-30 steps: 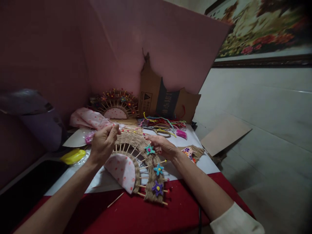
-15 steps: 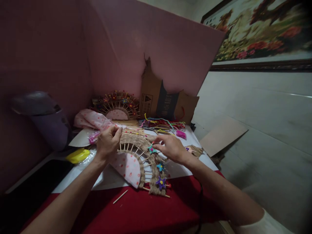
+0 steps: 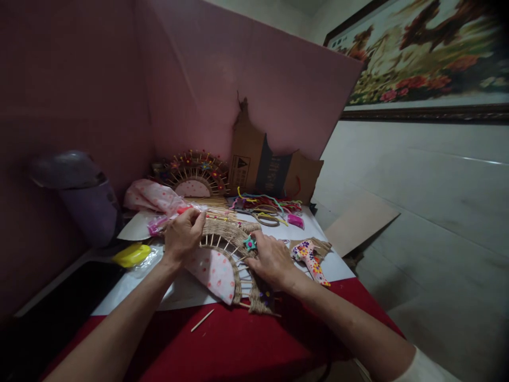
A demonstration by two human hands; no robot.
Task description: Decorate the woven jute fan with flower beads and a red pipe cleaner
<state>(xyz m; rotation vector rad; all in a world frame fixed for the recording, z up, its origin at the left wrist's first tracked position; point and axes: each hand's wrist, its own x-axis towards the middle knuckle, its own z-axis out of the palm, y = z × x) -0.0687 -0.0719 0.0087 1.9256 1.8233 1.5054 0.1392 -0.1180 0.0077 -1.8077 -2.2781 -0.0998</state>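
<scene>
Woven fan [image 3: 225, 265], half-round and built of twine on thin sticks, is set at the centre between two bare hands, tilted across the white sheet [image 3: 344, 264], with its lower right end over the red cloth [image 3: 238, 347]. Its straight side is filled by a spotted pink panel [image 3: 212, 277]. By the right hand [image 3: 274, 259], half closed, the outer band is gripped, thumb on the inner side and fingers over the rim, just beside a teal flower [image 3: 250, 243]; a purple flower [image 3: 265, 293] is partly shaded below the palm. The left hand [image 3: 182, 233] is curled closed near the upper left rim, thumb pressed to forefinger (what is pinched there, if anything, cannot be told).

The step in hand is judged to be steadying and adjusting the decorated rim; for the next move, a light, firm hold seems called for, so that sticks and flowers are not bent.

Among the containers, a purple one [image 3: 89, 212] is topped with clear plastic, its contents hidden. Something yellow [image 3: 133, 254] is seen against a clear bag [image 3: 148, 261]; whether it is inside cannot be told. A magenta item [image 3: 156, 226] appears to be wrapped in clear plastic.
</scene>
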